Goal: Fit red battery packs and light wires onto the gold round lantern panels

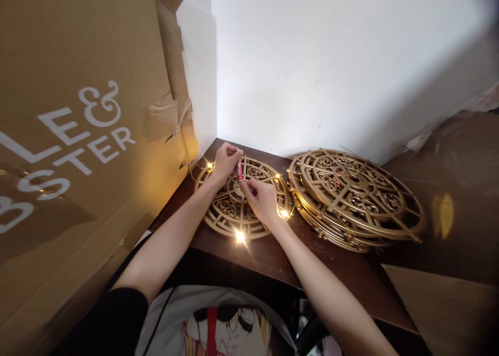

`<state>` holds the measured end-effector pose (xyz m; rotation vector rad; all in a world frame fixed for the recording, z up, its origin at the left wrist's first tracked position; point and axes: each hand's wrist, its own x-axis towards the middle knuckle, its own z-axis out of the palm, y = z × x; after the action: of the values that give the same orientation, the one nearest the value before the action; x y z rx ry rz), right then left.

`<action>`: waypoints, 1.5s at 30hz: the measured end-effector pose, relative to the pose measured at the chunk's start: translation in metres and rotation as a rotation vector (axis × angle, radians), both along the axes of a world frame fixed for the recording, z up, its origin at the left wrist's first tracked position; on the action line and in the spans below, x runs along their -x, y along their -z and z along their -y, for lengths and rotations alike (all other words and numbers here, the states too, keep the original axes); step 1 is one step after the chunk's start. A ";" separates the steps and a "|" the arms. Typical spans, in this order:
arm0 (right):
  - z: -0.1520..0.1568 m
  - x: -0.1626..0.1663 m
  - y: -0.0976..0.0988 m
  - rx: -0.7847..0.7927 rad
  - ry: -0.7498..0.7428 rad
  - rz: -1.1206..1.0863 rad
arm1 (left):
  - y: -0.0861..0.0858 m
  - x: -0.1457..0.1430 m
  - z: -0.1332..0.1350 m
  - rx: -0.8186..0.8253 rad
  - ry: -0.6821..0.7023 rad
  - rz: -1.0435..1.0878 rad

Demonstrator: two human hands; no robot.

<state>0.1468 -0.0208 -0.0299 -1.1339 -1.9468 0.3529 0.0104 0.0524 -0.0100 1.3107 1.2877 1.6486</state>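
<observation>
A round gold openwork disc [230, 215] lies flat on a dark wooden table [273, 257], with small lit fairy lights [240, 236] strung around its rim. Over its centre my left hand [226, 161] and my right hand [261, 197] are both closed in a pinch on a small red cylindrical piece [239, 172], which stands upright between them. The left fingers grip it from above and behind, the right fingers from below and in front. The thin light wire runs along the disc's edge.
A stack of similar gold discs [354, 197] lies to the right, with loose wires on top. A large brown cardboard box [78, 137] with white lettering stands at the left. A white wall [312, 60] closes the back. Brown sheeting [460, 189] lies at the right.
</observation>
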 end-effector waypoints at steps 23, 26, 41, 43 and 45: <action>-0.001 -0.004 0.002 -0.097 -0.133 0.020 | 0.000 0.001 -0.003 0.144 0.050 0.155; -0.001 -0.004 0.002 -0.110 -0.125 0.022 | -0.002 -0.001 0.000 0.128 0.058 0.133; -0.001 -0.003 0.004 -0.115 -0.057 0.147 | -0.002 -0.005 0.003 0.072 0.111 0.025; -0.001 -0.002 0.004 -0.151 -0.030 0.193 | -0.002 -0.005 0.002 0.073 0.089 0.030; 0.000 -0.002 0.004 -0.184 -0.010 0.222 | -0.001 -0.004 0.002 0.076 0.069 0.038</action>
<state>0.1489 -0.0205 -0.0335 -1.0803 -2.1290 0.0520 0.0147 0.0508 -0.0093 1.2581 1.2564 1.5550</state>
